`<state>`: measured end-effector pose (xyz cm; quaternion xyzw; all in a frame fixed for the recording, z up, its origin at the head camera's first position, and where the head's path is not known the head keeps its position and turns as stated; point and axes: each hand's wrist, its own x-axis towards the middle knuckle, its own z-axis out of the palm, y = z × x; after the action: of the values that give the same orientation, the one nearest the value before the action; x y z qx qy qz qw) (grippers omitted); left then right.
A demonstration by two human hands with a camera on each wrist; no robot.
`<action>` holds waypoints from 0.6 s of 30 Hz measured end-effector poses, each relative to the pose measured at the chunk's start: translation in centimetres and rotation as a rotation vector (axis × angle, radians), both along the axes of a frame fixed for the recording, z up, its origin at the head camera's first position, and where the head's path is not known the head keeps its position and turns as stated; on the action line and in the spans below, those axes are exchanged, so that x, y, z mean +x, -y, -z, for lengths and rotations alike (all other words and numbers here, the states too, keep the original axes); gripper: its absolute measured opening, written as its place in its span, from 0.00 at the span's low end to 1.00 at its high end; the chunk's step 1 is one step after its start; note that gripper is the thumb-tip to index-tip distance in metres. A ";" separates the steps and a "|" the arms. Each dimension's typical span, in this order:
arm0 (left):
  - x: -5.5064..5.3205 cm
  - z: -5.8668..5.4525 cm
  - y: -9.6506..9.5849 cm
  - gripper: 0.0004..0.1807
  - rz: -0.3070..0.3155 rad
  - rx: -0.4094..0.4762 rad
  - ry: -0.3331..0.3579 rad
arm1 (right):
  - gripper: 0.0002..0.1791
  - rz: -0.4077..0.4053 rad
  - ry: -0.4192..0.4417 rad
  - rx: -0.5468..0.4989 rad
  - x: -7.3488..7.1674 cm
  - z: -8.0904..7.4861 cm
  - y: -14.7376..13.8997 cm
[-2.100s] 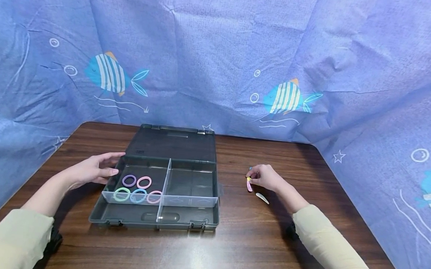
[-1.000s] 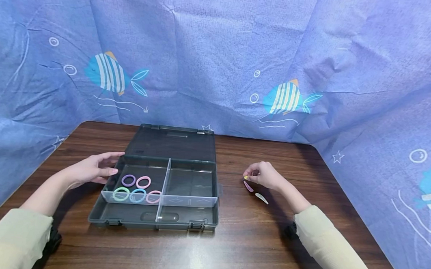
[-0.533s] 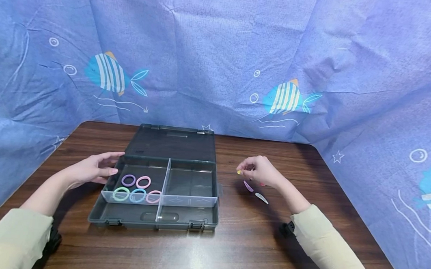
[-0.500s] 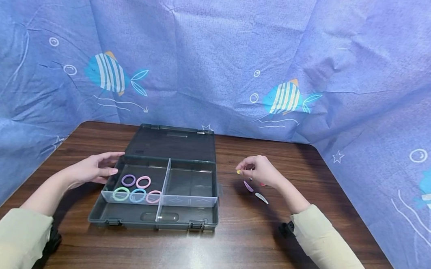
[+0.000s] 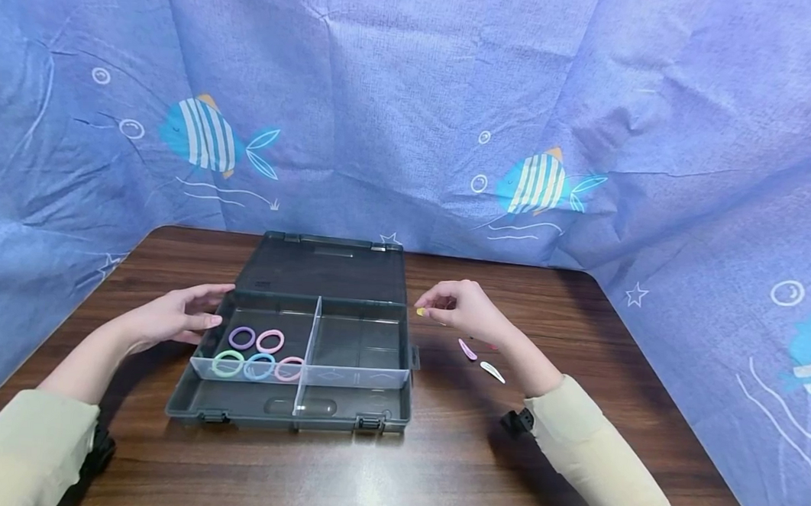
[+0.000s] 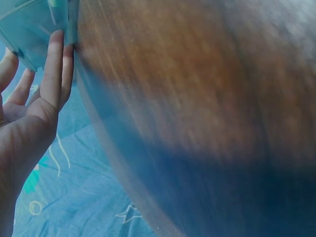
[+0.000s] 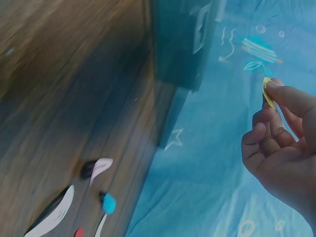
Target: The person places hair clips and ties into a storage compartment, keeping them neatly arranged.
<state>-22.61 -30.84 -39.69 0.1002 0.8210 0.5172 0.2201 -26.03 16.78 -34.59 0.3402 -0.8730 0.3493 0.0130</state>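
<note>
My right hand [image 5: 463, 308] pinches a small yellow hair clip [image 7: 267, 93] between thumb and forefinger, above the table just right of the open grey box [image 5: 359, 342]. My left hand [image 5: 173, 319] touches the box's left side, its fingers loosely extended. Several hair ties lie in the back left compartment, among them a purple one [image 5: 241, 338], a green one [image 5: 228, 364] and a blue one [image 5: 259, 366]. Right of the box lie a pink hair clip [image 5: 467, 349] and a white hair clip [image 5: 492, 372]. A blue-ended clip [image 7: 108, 203] shows in the right wrist view.
Clear dividers [image 5: 354, 377] split the box into compartments. Its lid [image 5: 329, 268] lies back toward the rear of the brown wooden table [image 5: 504, 472]. A bit of something red [image 7: 79, 232] shows near the clips. A blue fish-print cloth [image 5: 399, 115] hangs behind the table.
My right hand has lifted the yellow hair clip off the table and carried it left toward the box. The pink and white clips stay behind. My left hand keeps its place.
</note>
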 end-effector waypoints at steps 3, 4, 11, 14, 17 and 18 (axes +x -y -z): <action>-0.1 0.0 0.0 0.41 0.000 0.001 0.003 | 0.05 -0.027 0.001 -0.023 0.0 -0.2 1.0; -0.1 0.0 0.0 0.41 0.000 -0.002 0.003 | 0.05 -0.036 0.000 -0.028 0.0 -0.3 1.2; 0.0 -0.1 0.1 0.41 -0.002 -0.014 0.008 | 0.05 -0.090 0.000 -0.039 0.1 -0.7 3.4; 0.0 -0.1 0.1 0.41 -0.007 -0.017 0.015 | 0.04 -0.107 0.028 -0.057 0.2 -0.8 4.3; -0.1 -0.1 0.1 0.41 -0.005 -0.019 0.012 | 0.05 -0.127 0.067 -0.072 0.3 -0.7 5.2; -0.2 0.0 0.2 0.41 -0.008 -0.021 0.015 | 0.05 -0.134 0.077 -0.073 0.3 -0.6 5.5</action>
<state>-22.78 -31.00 -39.66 0.0907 0.8251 0.5103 0.2250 -25.75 11.32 -34.00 0.3835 -0.8349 0.3935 -0.0315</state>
